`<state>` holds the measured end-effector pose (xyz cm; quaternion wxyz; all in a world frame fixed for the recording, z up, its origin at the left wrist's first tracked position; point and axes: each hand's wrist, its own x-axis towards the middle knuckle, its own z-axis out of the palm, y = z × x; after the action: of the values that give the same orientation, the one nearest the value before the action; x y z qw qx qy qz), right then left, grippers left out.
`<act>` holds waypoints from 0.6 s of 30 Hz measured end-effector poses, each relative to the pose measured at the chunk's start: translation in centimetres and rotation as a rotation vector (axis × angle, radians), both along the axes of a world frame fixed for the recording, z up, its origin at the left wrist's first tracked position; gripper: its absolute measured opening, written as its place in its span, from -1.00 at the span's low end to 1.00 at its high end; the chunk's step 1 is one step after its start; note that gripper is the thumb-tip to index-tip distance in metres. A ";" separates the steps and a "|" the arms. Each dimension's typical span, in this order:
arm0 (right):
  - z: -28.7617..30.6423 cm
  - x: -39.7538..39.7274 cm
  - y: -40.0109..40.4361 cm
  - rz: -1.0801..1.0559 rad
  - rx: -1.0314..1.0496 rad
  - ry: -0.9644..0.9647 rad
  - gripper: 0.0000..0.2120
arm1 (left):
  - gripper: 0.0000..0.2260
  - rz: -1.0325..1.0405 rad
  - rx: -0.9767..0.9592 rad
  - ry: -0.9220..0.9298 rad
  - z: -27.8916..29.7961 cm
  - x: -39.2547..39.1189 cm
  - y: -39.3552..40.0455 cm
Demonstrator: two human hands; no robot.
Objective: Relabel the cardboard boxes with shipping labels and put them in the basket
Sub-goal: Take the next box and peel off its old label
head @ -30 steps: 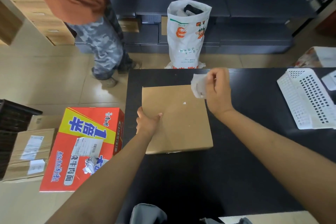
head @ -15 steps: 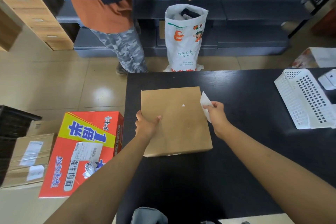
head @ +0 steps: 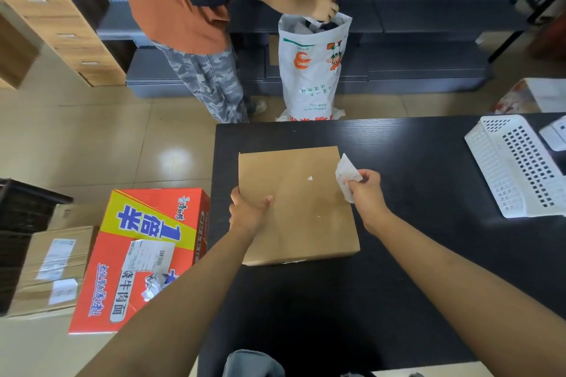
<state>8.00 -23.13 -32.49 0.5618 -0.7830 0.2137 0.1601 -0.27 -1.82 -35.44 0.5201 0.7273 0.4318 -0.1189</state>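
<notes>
One flat cardboard box (head: 297,205), plain brown, lying on the black counter (head: 428,223) near its left edge; its top face is bare apart from a small white paper scrap near the middle. One left hand (head: 246,214), clamped on the box's left edge, thumb on top and fingers wrapped under the side. One right hand (head: 366,190), just beside the box's right edge, its fingers pinched on one crumpled white label (head: 345,174), printed faintly and held upright above the box's right rim. One white plastic basket (head: 517,168), perforated, on the counter well to the right of the box. One red and yellow printed carton (head: 137,257) on the floor left of the counter, carrying one shipping label and some torn white paper. One taped brown carton (head: 52,269) beside it with two white labels. One dark crate (head: 21,211) at the far left. One white woven sack (head: 312,67) standing beyond the counter, with one other person (head: 190,9) reaching a hand into its mouth.
</notes>
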 end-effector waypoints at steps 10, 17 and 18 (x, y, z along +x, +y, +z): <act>-0.6 -0.2 0.0 0.106 0.005 -0.001 -0.64 | -0.22 -0.010 0.007 0.008 0.0 -0.1 0.1; -0.7 -0.5 0.1 0.170 0.011 -0.015 -0.60 | -0.23 -0.019 0.014 0.013 0.1 -0.1 0.1; -0.7 -0.6 0.1 0.179 0.008 -0.017 -0.58 | -0.23 -0.021 0.015 0.013 0.1 -0.1 0.1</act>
<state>7.44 -23.08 -33.20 0.5500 -0.7981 0.1373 0.2041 -0.37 -1.75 -35.30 0.5106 0.7347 0.4285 -0.1260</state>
